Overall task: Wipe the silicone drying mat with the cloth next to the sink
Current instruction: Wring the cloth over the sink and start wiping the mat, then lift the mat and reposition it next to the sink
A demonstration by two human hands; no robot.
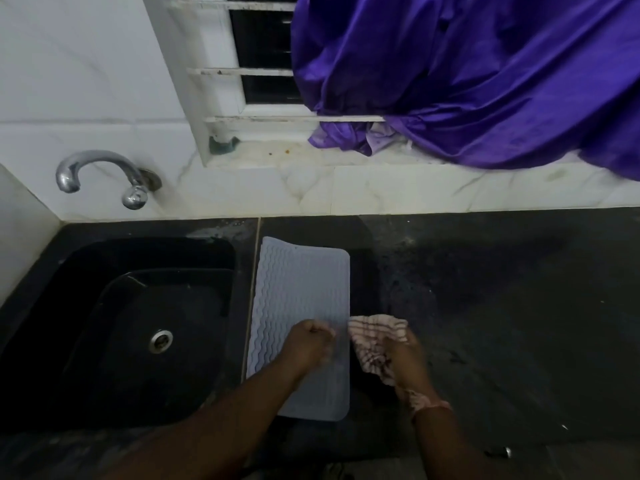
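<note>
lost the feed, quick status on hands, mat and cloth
Right hand grips cloth just off mat's right edge. Left hand on mat, grip blurred. Mat flat beside sink. Nothing in the way.

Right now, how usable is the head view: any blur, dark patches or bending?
Head view: both hands are motion-blurred, left hand over the mat, right hand holding the cloth; the black sink and counter are dim; wide-angle bending curves the tile edges.
</note>
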